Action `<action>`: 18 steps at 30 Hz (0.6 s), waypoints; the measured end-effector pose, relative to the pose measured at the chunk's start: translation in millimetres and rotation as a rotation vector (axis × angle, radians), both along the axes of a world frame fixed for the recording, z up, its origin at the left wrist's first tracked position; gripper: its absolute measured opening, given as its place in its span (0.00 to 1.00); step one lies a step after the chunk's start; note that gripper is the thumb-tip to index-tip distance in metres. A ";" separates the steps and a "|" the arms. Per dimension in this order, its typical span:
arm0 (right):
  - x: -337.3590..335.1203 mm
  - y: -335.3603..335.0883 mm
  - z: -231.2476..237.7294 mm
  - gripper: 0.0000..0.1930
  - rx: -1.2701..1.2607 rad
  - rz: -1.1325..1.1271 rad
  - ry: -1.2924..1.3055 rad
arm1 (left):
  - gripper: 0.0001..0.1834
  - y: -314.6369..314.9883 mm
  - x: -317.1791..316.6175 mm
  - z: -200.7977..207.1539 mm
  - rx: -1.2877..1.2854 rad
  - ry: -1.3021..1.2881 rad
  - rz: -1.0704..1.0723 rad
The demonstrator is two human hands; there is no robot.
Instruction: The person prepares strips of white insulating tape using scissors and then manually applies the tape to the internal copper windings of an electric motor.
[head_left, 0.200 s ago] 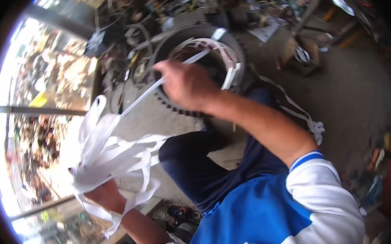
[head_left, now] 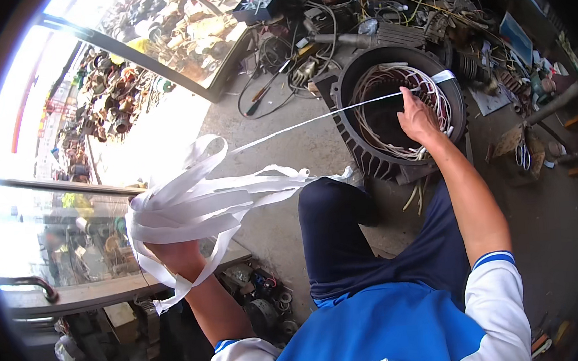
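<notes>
A loose, looped bundle of white cloth tape [head_left: 190, 211] is gathered in my left hand [head_left: 177, 257], whose fingers are mostly hidden under the loops. From the bundle one narrow strand runs taut across to my right hand [head_left: 420, 116], which has it at the fingertips, index finger stretched along it. My right hand is over the near right part of an electric motor stator [head_left: 347, 96], a dark round housing with finned sides. Inside its rim lies a ring of white and reddish winding wires [head_left: 370, 81]. A white strip [head_left: 442, 76] lies across the rim beyond my hand.
Glass panes in a frame [head_left: 59, 243] stand at the left, with heaped parts behind them. Cables and a screwdriver [head_left: 256, 101] lie on the floor left of the stator. Scissors [head_left: 522, 155] rest on a small block at the right. Metal scrap crowds the far side.
The view has swung left, so everything sits farther right. My right hand has gone from above the stator's near left side to its windings, and the strand between my hands is longer.
</notes>
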State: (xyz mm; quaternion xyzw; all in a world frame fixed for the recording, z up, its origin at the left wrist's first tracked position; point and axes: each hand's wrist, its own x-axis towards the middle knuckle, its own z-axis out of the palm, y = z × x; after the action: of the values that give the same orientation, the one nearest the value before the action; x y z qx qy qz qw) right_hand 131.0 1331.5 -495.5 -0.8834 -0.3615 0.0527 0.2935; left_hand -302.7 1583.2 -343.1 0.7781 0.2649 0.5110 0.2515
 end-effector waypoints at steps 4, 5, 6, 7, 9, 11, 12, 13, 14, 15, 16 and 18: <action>-8.2 11.0 11.2 0.37 -0.261 -0.114 0.134 | 0.26 -26.4 -62.2 45.4 0.105 -0.058 0.301; 9.0 4.0 -21.9 0.33 -0.253 -0.149 0.093 | 0.26 -25.1 -60.5 45.4 0.067 -0.107 0.332; 22.2 -1.9 -47.9 0.29 -0.229 -0.168 0.062 | 0.25 -30.0 -65.4 53.0 0.033 -0.143 0.361; 32.5 10.1 -76.8 0.26 -0.206 -0.160 0.032 | 0.25 -34.5 -74.1 62.0 0.008 -0.178 0.396; 34.7 27.3 -95.6 0.09 -0.096 -0.128 -0.085 | 0.24 -38.8 -78.4 63.9 -0.038 -0.195 0.418; 25.5 48.8 -85.4 0.09 0.075 -0.071 -0.041 | 0.23 -39.9 -56.0 46.7 -0.111 -0.188 0.362; 4.3 63.2 -58.8 0.09 0.206 0.010 -0.027 | 0.23 -43.3 -47.4 38.5 -0.155 -0.164 0.337; -20.0 77.6 -31.0 0.09 0.379 0.117 -0.035 | 0.22 -46.6 -33.9 26.0 -0.197 -0.146 0.296; -47.3 85.4 2.7 0.09 0.444 0.207 -0.021 | 0.22 -51.6 -22.0 12.0 -0.270 -0.111 0.253; -84.3 89.9 46.3 0.07 0.516 0.300 0.033 | 0.22 -57.2 -5.1 -3.1 -0.329 -0.082 0.193; -122.1 99.1 68.3 0.04 0.766 0.419 -0.023 | 0.21 -65.7 15.0 -21.5 -0.401 -0.037 0.114; -185.0 90.8 126.0 0.06 0.892 0.625 -0.061 | 0.21 -88.8 68.2 -59.1 -0.550 0.040 -0.074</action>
State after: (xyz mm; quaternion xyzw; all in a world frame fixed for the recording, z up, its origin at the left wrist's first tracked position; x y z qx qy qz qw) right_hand -54.0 1422.3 -369.5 -0.5248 -0.6026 -0.0468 0.5994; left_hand -234.5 1494.3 -402.2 0.6996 0.3702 0.3948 0.4665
